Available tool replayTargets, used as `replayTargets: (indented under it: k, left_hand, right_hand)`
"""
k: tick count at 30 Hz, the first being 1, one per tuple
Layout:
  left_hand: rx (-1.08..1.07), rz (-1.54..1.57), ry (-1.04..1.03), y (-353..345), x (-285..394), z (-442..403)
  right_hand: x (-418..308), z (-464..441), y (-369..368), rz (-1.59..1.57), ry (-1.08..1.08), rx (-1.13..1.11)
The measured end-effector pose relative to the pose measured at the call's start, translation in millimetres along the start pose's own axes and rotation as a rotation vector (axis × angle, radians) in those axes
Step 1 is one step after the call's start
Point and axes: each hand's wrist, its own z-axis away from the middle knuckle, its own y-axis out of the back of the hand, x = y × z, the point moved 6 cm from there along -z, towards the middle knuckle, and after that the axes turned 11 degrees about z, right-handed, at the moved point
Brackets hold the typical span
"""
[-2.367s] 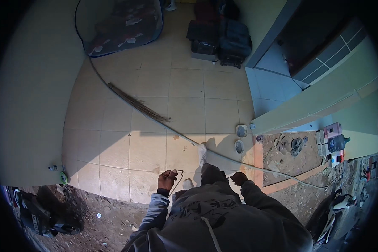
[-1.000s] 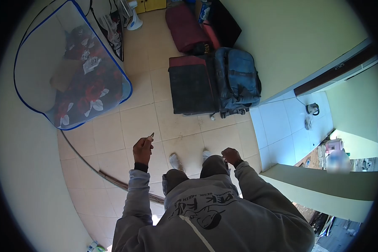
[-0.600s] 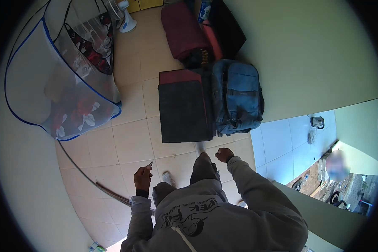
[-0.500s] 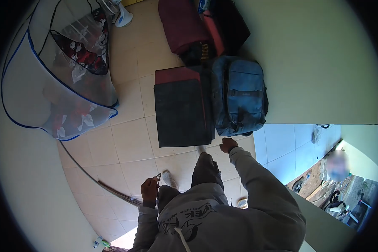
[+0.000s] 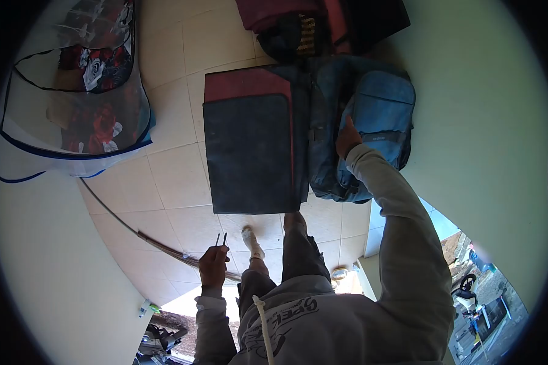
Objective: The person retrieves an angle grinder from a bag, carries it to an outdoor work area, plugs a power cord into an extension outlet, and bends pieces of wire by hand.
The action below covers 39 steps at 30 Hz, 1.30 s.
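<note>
- Head view: left hand (image 5: 212, 267) pinches a thin pronged piece (image 5: 225, 239), best kept clear of fabric.
- Right hand (image 5: 348, 140) is at the blue backpack (image 5: 383, 112); finger closure unclear; light pressure suits.

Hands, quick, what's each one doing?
Left hand: closed on a thin metal tool.
Right hand: on the backpack; grip can't be told.

The right hand (image 5: 349, 139) reached out and landed on the blue backpack (image 5: 377, 121), which it had been short of; the person's feet came closer to the dark box (image 5: 249, 152).
</note>
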Motion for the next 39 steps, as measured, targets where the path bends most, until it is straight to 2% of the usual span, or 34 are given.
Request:
replayTargets:
  k: [1, 2, 4, 5, 6, 7, 8, 9, 11, 14, 18, 24, 27, 30, 33, 35, 37, 39]
  left_hand:
    - [0.003, -0.007, -0.005, -3.0, 7.7, -0.1]
    - [0.001, -0.025, -0.032, -6.7, 18.4, 0.2]
    - [-0.02, 0.023, -0.048, -15.0, 21.9, -4.8]
    - [-0.027, 0.027, -0.05, -20.5, 24.8, -7.9]
    - [-0.046, 0.037, -0.052, -28.1, 27.3, -12.0]
    - [-0.066, 0.041, -0.053, -35.9, 29.7, -14.8]
    - [-0.088, 0.043, -0.052, -43.5, 32.8, -15.8]
    - [-0.117, 0.027, -0.058, -52.8, 39.0, -16.3]
    - [-0.175, -0.001, -0.071, -72.3, 50.9, -15.5]
    - [-0.207, -0.019, -0.082, -85.8, 57.6, -17.5]
    - [-0.201, -0.051, -0.099, -78.8, 56.5, -22.2]
    - [-0.148, -0.064, -0.113, -57.6, 61.1, -34.7]
    - [-0.157, -0.106, -0.133, -65.1, 70.9, -40.5]
    - [-0.17, -0.114, -0.127, -73.6, 75.8, -42.8]
    - [-0.191, -0.105, -0.109, -82.3, 68.8, -48.1]
    - [-0.208, -0.134, -0.088, -85.7, 58.8, -54.3]
    - [-0.213, -0.157, -0.069, -89.7, 55.1, -55.6]
    - [-0.212, -0.173, -0.05, -89.0, 46.0, -61.7]
  right_hand:
    - [1.0, 20.9, 5.1, -0.031, 0.099, -0.096]
    - [0.3, 42.7, -2.7, -0.081, 0.181, -0.045]
    - [15.0, 95.8, -20.4, -0.165, 0.029, 0.062]
    - [30.9, 126.3, -22.0, -0.102, -0.096, 0.221]
    - [42.9, 148.4, -39.1, -0.274, -0.157, 0.04]
    - [54.6, 171.2, -46.2, -0.23, -0.184, -0.02]
    - [61.4, 188.5, -64.7, -0.193, -0.206, -0.025]
    - [68.8, 200.5, -79.8, -0.285, -0.208, -0.124]
    - [73.2, 215.6, -94.9, -0.308, -0.226, -0.126]
    - [62.2, 208.9, -100.6, -0.292, -0.288, -0.022]
    - [53.5, 193.0, -103.7, -0.255, -0.351, 0.01]
    - [50.1, 183.1, -93.7, -0.364, -0.266, -0.03]
    - [51.4, 169.8, -101.9, -0.488, -0.259, -0.245]
    - [53.1, 143.5, -152.0, -0.712, -0.297, -0.471]
    - [78.6, 107.0, -155.2, -1.083, -0.542, -0.244]
    - [99.5, 76.5, -141.0, -1.061, -0.761, 0.071]
    - [117.6, 46.1, -114.4, -0.934, -0.785, 0.321]
    - [129.3, 22.8, -89.6, -0.705, -0.754, 0.459]
